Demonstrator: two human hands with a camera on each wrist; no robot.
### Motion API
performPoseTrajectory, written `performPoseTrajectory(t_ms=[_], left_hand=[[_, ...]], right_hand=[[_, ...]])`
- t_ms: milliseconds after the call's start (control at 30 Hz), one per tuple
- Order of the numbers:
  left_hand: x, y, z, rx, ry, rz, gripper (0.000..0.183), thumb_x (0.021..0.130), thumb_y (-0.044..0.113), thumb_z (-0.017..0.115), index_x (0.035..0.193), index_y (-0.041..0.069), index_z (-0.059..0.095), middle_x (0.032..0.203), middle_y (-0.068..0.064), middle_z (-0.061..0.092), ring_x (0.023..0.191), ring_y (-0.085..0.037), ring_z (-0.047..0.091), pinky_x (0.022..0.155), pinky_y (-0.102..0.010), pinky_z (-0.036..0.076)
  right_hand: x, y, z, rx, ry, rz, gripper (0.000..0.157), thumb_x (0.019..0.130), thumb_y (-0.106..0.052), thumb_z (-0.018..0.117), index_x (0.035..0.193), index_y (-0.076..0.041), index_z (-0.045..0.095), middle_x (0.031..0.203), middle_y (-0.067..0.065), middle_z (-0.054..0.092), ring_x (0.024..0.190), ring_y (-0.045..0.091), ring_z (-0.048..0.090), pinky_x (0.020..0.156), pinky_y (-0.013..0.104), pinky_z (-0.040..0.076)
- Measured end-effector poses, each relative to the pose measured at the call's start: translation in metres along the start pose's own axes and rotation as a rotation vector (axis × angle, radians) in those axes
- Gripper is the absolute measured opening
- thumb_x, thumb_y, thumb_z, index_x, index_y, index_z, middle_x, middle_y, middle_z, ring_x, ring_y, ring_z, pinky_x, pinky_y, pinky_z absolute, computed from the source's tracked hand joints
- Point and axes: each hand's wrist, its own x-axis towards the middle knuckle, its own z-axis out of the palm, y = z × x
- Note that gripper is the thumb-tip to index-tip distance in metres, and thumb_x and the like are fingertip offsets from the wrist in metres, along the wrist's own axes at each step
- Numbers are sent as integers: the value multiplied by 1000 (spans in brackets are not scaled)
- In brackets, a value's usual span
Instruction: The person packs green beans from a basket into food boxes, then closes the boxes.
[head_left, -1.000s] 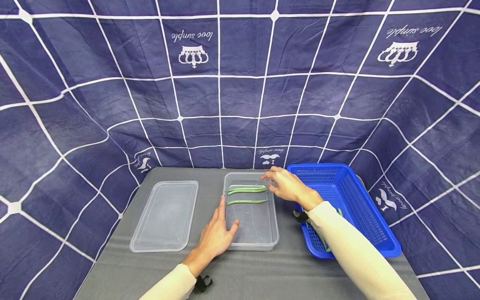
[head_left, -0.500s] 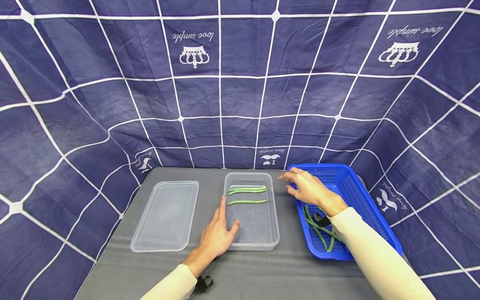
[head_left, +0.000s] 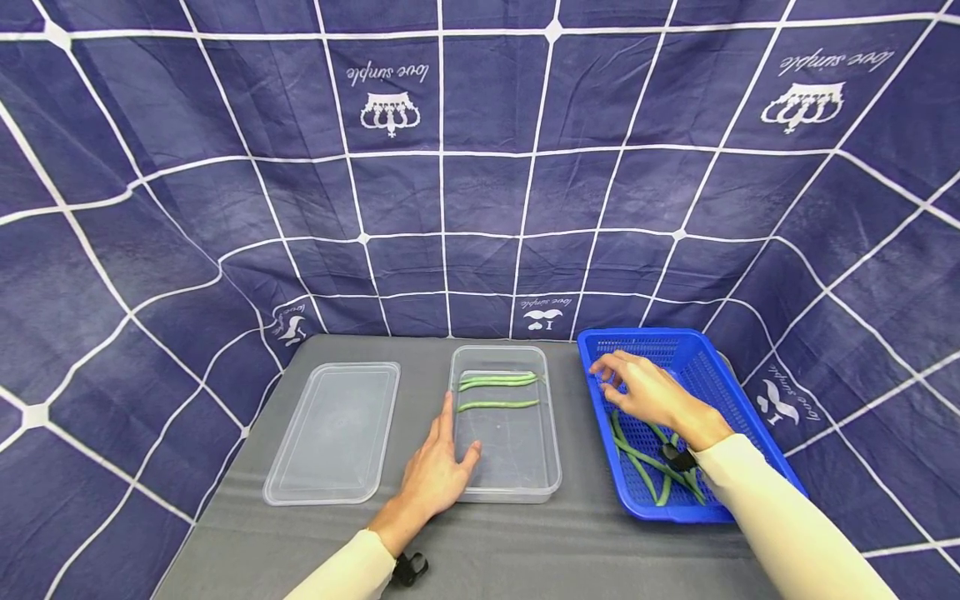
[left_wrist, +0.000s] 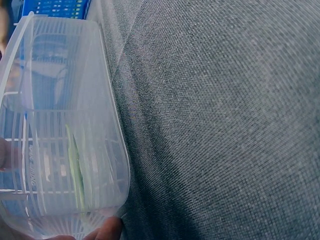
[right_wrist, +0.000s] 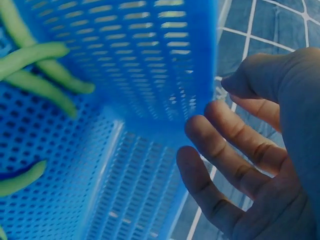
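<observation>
Beans (right_wrist: pixel 42 52) slant in our basket (head_left: pixel 722 402), just nearer us than our loose, empty right hand (head_left: pixel 647 392), while our straight left hand (head_left: pixel 435 468) touches the box (head_left: pixel 502 454).

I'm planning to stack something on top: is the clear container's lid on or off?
Off: the lid lies apart, left of the container, whose open top shows green beans inside.
</observation>
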Motion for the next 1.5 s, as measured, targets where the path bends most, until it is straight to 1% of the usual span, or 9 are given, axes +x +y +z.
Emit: performPoseTrajectory(t_ms=[100, 200, 367, 500, 667, 800, 1000, 1233, 1500], left_hand=[[0, -1, 1, 3, 4, 2, 102, 109, 43, 75, 188, 16, 17, 171, -20, 61, 134, -53, 76, 97, -67, 65], [0, 0, 0, 3, 4, 0, 102, 109, 42, 75, 188, 16, 17, 170, -20, 61, 134, -53, 76, 97, -67, 65], [0, 1, 0, 1, 0, -4, 102, 109, 42, 75, 189, 16, 17, 170, -21, 61, 133, -54, 76, 98, -68, 65], [0, 1, -1, 2, -4, -7, 102, 109, 42, 74, 189, 17, 16, 171, -20, 60, 132, -55, 76, 97, -69, 64], [1, 0, -1, 6, -2, -5, 102, 109, 42, 74, 189, 17, 16, 169, -20, 62, 128, -55, 77, 95, -68, 65], [1, 1, -2, 7, -2, -3, 102, 109, 42, 74, 189, 17, 16, 168, -20, 62, 126, -55, 78, 94, -68, 65], [1, 1, -2, 2, -7, -7, 102, 109, 41, 74, 189, 16, 16, 170, -20, 61, 130, -56, 77, 96, -70, 64], [1, 1, -1, 0, -15, -21, 102, 109, 41, 74, 189, 18, 15, 172, -19, 59, 137, -55, 74, 99, -71, 63], [1, 1, -1, -9, -11, -16, 101, 109, 40, 74, 189, 17, 16, 174, -20, 58, 140, -54, 73, 101, -71, 63]], right_hand=[[-8, 6, 0, 22, -17, -2, 28, 97, 0, 83, 123, -9, 81, 100, -3, 77, 92, 17, 76, 81, 38, 63], [-15, 13, 1, 60, -63, 1, 27, 96, 0, 84, 120, -9, 79, 97, -6, 77, 90, 13, 75, 81, 38, 64], [-28, 24, 6, 159, -190, -11, 27, 93, 1, 86, 118, -6, 77, 98, 0, 79, 89, 11, 74, 81, 38, 66], [-36, 30, 8, 230, -295, -6, 32, 92, -3, 89, 121, -3, 76, 100, 6, 79, 88, 8, 73, 79, 31, 64], [-44, 33, 7, 314, -409, 32, 40, 91, -10, 96, 123, -4, 73, 100, 6, 74, 80, 1, 69, 73, 24, 60], [-51, 35, 8, 359, -479, 80, 44, 89, -12, 100, 121, -6, 71, 99, 7, 72, 75, 1, 69, 68, 22, 57], [-57, 37, 12, 392, -535, 122, 45, 84, -6, 100, 117, -8, 69, 93, 5, 70, 68, 0, 67, 65, 22, 57], [-58, 37, 15, 403, -551, 127, 48, 79, 6, 94, 116, -9, 67, 91, 5, 70, 66, 1, 65, 62, 23, 55], [-57, 40, 16, 435, -570, 117, 49, 77, 14, 86, 115, -10, 67, 89, 2, 69, 66, 1, 64, 61, 22, 53]])
